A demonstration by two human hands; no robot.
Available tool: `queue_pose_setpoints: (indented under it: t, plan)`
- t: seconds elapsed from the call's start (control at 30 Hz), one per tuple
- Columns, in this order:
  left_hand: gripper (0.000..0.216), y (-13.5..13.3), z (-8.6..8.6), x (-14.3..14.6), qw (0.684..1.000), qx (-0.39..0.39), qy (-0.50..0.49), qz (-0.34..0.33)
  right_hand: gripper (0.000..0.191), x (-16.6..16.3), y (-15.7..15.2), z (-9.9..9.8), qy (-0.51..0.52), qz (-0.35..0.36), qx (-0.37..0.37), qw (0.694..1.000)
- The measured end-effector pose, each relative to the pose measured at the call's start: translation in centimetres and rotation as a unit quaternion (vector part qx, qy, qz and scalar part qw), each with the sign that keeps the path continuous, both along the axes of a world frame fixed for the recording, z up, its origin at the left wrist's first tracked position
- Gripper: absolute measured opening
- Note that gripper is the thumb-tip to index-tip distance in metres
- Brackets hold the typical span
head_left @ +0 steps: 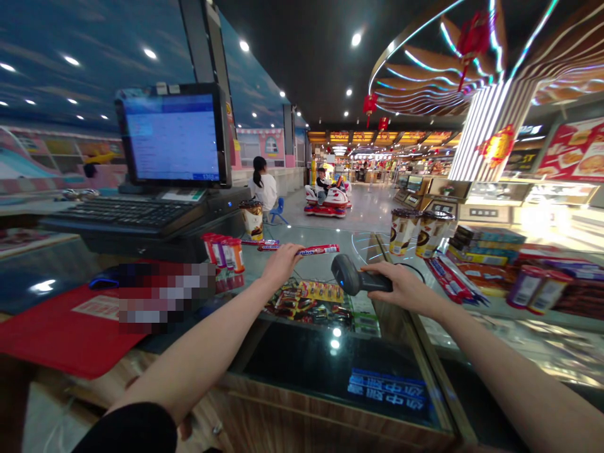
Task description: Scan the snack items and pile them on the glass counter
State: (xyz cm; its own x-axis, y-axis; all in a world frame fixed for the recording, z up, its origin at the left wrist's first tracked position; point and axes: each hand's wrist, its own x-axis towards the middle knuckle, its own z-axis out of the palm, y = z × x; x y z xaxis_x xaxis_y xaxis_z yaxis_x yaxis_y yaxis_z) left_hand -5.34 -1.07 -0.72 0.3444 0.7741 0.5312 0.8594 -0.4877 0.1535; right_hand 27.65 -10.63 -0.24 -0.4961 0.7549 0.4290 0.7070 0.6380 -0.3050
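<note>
My left hand (282,265) is closed around one end of a long red Mentos candy roll (319,250), which points to the right above the glass counter. In my right hand (401,284) is a dark barcode scanner (346,275), gripped by its handle. The scanner's head faces left, just below the roll's right end and apart from it. Beyond my left hand, another candy roll (264,244) lies on the counter. Wrapped items (311,302) show through the glass beneath my hands.
A monitor (172,138) and keyboard (117,207) stand at the left, above a red mat (70,336). Candy tubes (226,253) and a cup (252,220) are near them. At the right are two cups (419,234), packets (453,277) and stacked boxes (488,245). People sit beyond the counter.
</note>
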Motion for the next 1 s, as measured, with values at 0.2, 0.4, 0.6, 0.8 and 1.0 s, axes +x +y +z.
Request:
queue_pose_setpoints:
  t: [0.2, 0.4, 0.6, 0.8, 1.0]
  plan:
    - [0.029, 0.01, 0.11, 0.02, 1.0, -0.002, 0.0, 0.003, 0.049, 0.08, 0.09, -0.02, -0.003, 0.001, -0.008, 1.0]
    - [0.028, 0.16, -0.03, -0.13, 1.0, 0.002, -0.011, -0.007, 0.048, 0.06, -0.03, 0.06, -0.011, -0.008, -0.014, 1.0]
    - [0.029, 0.12, 0.07, -0.13, 1.0, -0.003, -0.012, -0.002, 0.048, 0.13, -0.06, 0.05, -0.008, -0.009, -0.012, 1.0]
    - [0.027, 0.07, 0.13, -0.16, 1.0, 0.001, -0.012, -0.009, 0.049, 0.08, 0.01, -0.06, -0.003, -0.003, -0.015, 1.0]
    - [0.028, 0.16, 0.02, -0.18, 1.0, -0.002, -0.015, -0.007, 0.061, -0.21, 0.16, -0.62, -0.005, 0.009, -0.031, 0.999]
